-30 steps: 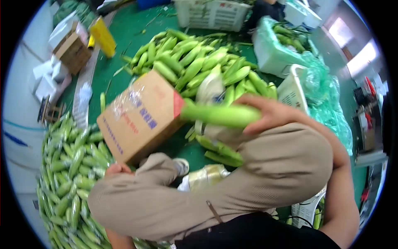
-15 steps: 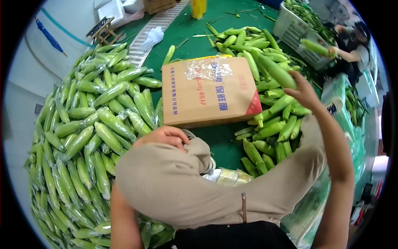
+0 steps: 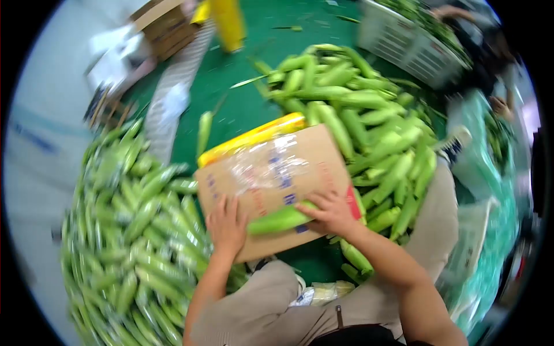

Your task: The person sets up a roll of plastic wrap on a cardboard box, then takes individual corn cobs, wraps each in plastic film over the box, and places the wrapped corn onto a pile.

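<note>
A green ear of corn in its husk (image 3: pixel 280 219) lies across the near part of the cardboard box (image 3: pixel 268 193). My right hand (image 3: pixel 330 213) grips its right end. At its left end, my left hand (image 3: pixel 227 224) rests on the box with its fingers spread and nothing held. Clear film and printing show on the box top, and a yellow box (image 3: pixel 251 138) sits along its far edge. Unwrapped corn (image 3: pixel 375 127) is heaped to the right of the box. On the left lies a big pile of film-wrapped corn (image 3: pixel 138 248).
A white crate with greens (image 3: pixel 407 43) stands at the back right, a co-worker (image 3: pixel 479 52) beside it. Green plastic (image 3: pixel 490 242) hangs at the right. Back left are a brown carton (image 3: pixel 164 29) and a yellow object (image 3: pixel 227 23). A wrapped packet (image 3: pixel 326 293) lies between my legs.
My right hand has brought the corn from the loose heap down onto the box. My left hand has moved from my knee onto the box top. The view has shifted.
</note>
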The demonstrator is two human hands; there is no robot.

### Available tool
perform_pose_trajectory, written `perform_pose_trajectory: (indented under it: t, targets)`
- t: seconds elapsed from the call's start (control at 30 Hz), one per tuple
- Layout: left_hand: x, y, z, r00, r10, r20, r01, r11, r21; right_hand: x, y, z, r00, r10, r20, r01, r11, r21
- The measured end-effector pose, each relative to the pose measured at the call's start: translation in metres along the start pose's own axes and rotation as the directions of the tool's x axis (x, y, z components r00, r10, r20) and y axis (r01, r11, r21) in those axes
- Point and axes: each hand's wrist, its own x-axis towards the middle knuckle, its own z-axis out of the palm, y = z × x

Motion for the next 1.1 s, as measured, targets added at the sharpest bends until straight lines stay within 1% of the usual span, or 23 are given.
perform_pose_trajectory:
  t: [0.07, 0.13, 0.2, 0.23, 0.37, 0.47, 0.5, 0.6, 0.63, 0.67, 0.7, 0.73, 0.77, 0.8, 0.83, 0.87, 0.9, 0.93, 0.97, 1.0, 1.03, 1.07, 1.1]
  targets:
    - [0.005, -0.004, 0.011, 0.992, 0.119, 0.045, -0.115, 0.989, -0.094, 0.004, -0.001, -0.009, 0.999, 0.024, 0.024, -0.025, 1.0, 0.019]
    - [0.007, 0.001, 0.009, 0.988, 0.15, 0.041, -0.147, 0.987, -0.069, -0.002, 0.001, 0.0, 0.998, 0.055, -0.017, -0.054, 0.998, 0.038]
    - [0.005, 0.002, 0.008, 0.985, 0.171, -0.005, -0.171, 0.981, -0.088, -0.003, 0.004, 0.003, 0.997, 0.035, -0.073, -0.033, 0.999, 0.028]
    - [0.005, 0.002, 0.01, 0.986, 0.162, -0.031, -0.164, 0.983, -0.086, -0.003, 0.005, 0.004, 0.995, 0.004, -0.099, -0.001, 0.999, 0.033]
    - [0.0, 0.004, 0.012, 0.994, 0.097, -0.049, -0.103, 0.984, -0.147, -0.008, 0.003, 0.006, 0.997, 0.041, -0.064, -0.037, 0.997, 0.063]
    - [-0.007, 0.0, 0.016, 0.995, 0.054, -0.084, -0.068, 0.982, -0.174, -0.009, 0.004, 0.012, 0.995, 0.037, -0.091, -0.03, 0.997, 0.069]
    - [-0.013, -0.007, 0.016, 0.995, 0.035, -0.089, -0.052, 0.979, -0.197, -0.009, 0.003, 0.008, 0.996, 0.033, -0.079, -0.026, 0.995, 0.097]
    - [-0.023, -0.009, 0.025, 0.996, 0.018, -0.082, -0.043, 0.947, -0.318, -0.011, -0.01, -0.013, 0.999, 0.009, 0.037, -0.012, 0.996, 0.091]
    - [-0.026, -0.009, 0.023, 0.997, -0.004, -0.082, -0.025, 0.932, -0.362, -0.01, -0.015, -0.025, 0.996, 0.016, 0.088, -0.028, 0.99, 0.141]
    - [-0.025, -0.011, 0.019, 0.995, -0.036, -0.093, -0.004, 0.918, -0.396, -0.012, -0.012, -0.027, 0.995, 0.057, 0.081, -0.073, 0.975, 0.208]
    - [-0.023, -0.015, 0.027, 0.99, -0.105, -0.1, 0.044, 0.875, -0.483, -0.014, -0.009, -0.028, 0.994, 0.079, 0.075, -0.097, 0.952, 0.289]
    - [-0.024, -0.024, 0.035, 0.987, -0.15, -0.063, 0.087, 0.816, -0.572, -0.008, -0.009, -0.02, 0.995, 0.073, 0.072, -0.095, 0.916, 0.39]
    - [-0.023, -0.03, 0.034, 0.979, -0.2, -0.033, 0.131, 0.749, -0.65, -0.009, 0.0, -0.008, 0.993, 0.118, -0.018, -0.097, 0.887, 0.451]
    - [-0.021, -0.037, 0.03, 0.976, -0.218, -0.023, 0.154, 0.758, -0.634, -0.005, 0.004, -0.008, 0.95, 0.312, -0.027, -0.24, 0.779, 0.579]
    - [-0.013, -0.037, 0.029, 0.977, -0.211, -0.007, 0.159, 0.755, -0.636, 0.0, 0.01, -0.008, 0.869, 0.494, -0.035, -0.326, 0.625, 0.709]
    - [-0.004, -0.031, 0.021, 0.975, -0.222, 0.018, 0.181, 0.738, -0.651, 0.008, 0.012, -0.02, 0.669, 0.734, 0.114, -0.465, 0.294, 0.835]
    - [0.008, -0.024, 0.012, 0.972, -0.229, 0.044, 0.199, 0.717, -0.669, 0.016, 0.024, -0.026, 0.678, 0.729, 0.088, -0.559, 0.435, 0.706]
    - [0.019, -0.016, 0.007, 0.979, -0.203, 0.006, 0.163, 0.771, -0.616, 0.021, 0.035, -0.028, 0.687, 0.724, 0.06, -0.628, 0.551, 0.55]
    - [0.031, -0.011, 0.003, 0.985, -0.171, -0.024, 0.13, 0.825, -0.551, 0.028, 0.045, -0.028, 0.705, 0.699, 0.118, -0.661, 0.588, 0.467]
    - [0.044, -0.012, 0.002, 0.995, -0.087, -0.039, 0.057, 0.871, -0.488, 0.039, 0.051, -0.025, 0.716, 0.674, 0.181, -0.682, 0.621, 0.386]
    - [0.056, -0.016, 0.002, 0.999, 0.0, -0.041, -0.017, 0.907, -0.421, 0.053, 0.049, -0.027, 0.788, 0.595, 0.161, -0.612, 0.724, 0.319]
    - [0.066, -0.021, 0.005, 0.999, 0.031, -0.033, -0.041, 0.92, -0.391, 0.067, 0.052, -0.029, 0.846, 0.488, 0.213, -0.53, 0.812, 0.243]
    - [0.074, -0.026, 0.009, 0.998, 0.06, -0.023, -0.064, 0.928, -0.366, 0.081, 0.054, -0.029, 0.881, 0.415, 0.227, -0.454, 0.877, 0.16]
